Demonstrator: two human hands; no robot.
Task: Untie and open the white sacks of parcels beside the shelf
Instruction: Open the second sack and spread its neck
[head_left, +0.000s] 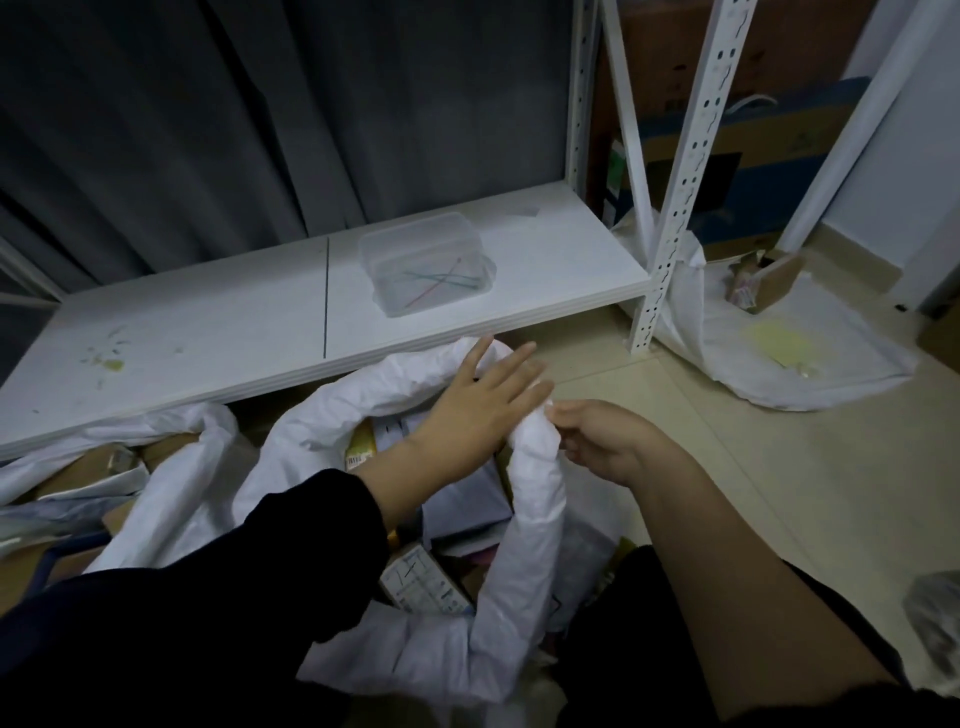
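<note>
A white sack stands open on the floor below me, its rim rolled down into a thick cuff, with boxed parcels showing inside. My left hand lies flat over the far right part of the rolled rim, fingers straight and spread. My right hand pinches the rolled rim just beside it, fingers curled round the white fabric. A second white sack sits open at the left with cardboard parcels in it. A third white sack lies on the floor right of the shelf post.
A low white shelf runs behind the sacks and bears a clear plastic tub with several coloured ties. A perforated white shelf post stands at the right. Grey curtain hangs behind. Tan floor tiles lie to the right.
</note>
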